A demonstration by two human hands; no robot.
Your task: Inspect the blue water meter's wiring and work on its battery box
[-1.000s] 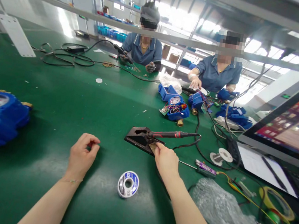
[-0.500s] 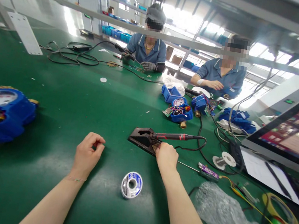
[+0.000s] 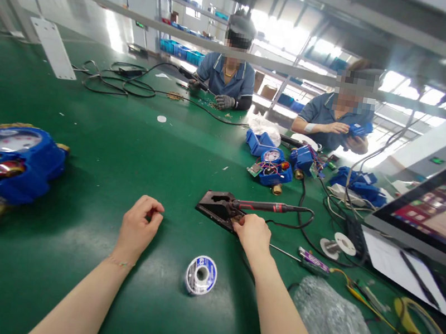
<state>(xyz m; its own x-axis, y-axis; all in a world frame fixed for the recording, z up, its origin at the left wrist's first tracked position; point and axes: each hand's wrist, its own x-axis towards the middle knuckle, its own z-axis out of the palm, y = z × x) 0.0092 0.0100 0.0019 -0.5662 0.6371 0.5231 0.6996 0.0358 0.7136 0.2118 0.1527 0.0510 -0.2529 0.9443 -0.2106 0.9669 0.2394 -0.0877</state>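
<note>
The right hand (image 3: 253, 234) touches the near edge of the black wedge-shaped soldering-iron stand (image 3: 216, 206), fingers curled on it. The red-and-black soldering iron (image 3: 268, 206) lies across the stand, its long axis pointing right. The left hand (image 3: 137, 228), loosely pinched and seemingly empty, rests well apart on the green worktop (image 3: 122, 162).

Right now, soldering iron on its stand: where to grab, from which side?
Probably the dark red handle of the soldering iron, from above. It lies nearly level on the black stand, tip at the stand end, cord trailing right. The right hand is already beside the stand.

No legible text — solder spool (image 3: 201, 275) label (blurred)
</note>
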